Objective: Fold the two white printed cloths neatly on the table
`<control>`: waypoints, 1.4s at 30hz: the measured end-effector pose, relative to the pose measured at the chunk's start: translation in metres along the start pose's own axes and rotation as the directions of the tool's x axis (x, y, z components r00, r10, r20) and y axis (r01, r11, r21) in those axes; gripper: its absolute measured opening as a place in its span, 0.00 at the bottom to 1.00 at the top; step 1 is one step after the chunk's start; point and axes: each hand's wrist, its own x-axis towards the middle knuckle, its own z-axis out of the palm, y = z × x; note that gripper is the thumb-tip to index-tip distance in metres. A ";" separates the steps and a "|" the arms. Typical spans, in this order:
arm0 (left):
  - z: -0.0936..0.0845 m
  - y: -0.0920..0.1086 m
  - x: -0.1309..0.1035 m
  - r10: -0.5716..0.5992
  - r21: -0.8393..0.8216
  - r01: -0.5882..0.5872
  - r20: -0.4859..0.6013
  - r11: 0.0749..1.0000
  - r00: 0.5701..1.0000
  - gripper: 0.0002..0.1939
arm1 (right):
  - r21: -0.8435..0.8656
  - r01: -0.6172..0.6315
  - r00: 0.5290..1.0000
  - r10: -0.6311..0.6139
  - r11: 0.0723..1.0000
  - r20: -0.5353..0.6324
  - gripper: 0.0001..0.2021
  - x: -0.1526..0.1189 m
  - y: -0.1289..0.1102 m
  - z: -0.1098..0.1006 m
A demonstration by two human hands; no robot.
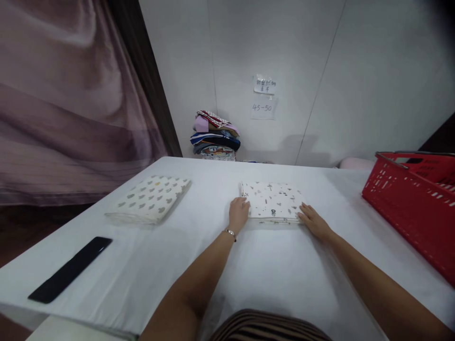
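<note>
A white cloth with small scattered prints (272, 200) lies folded into a flat rectangle at the middle of the table. My left hand (239, 210) touches its left edge near the front corner, fingers close together and curled against the fabric. At the front right corner, my right hand (314, 221) rests with its fingers stretched out along the cloth's edge. Farther left lies a second folded cloth, cream with grey printed shapes (152, 196), touched by neither hand.
A black flat strip (71, 270) lies at the white table's (135, 265) front left. A red basket (412, 203) stands at the right. Beyond the far edge is a pile of folded fabrics (216, 137); paper signs (263, 108) hang on the wall. A pinkish curtain (71, 94) hangs left.
</note>
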 end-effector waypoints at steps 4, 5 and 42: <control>-0.009 -0.005 0.018 -0.272 -0.019 0.273 0.041 0.962 0.962 0.16 | 0.171 -0.119 0.987 0.135 0.978 -0.084 0.30 0.008 -0.009 -0.013; -0.009 -0.005 0.020 -0.301 -0.018 0.302 0.053 0.953 0.952 0.16 | 0.196 -0.143 0.979 0.168 0.970 -0.116 0.30 0.009 -0.011 -0.014; -0.017 0.004 -0.045 -0.434 -0.467 0.603 0.425 0.646 0.794 0.06 | -0.078 0.520 0.849 -0.506 0.850 0.149 0.08 0.014 -0.176 0.087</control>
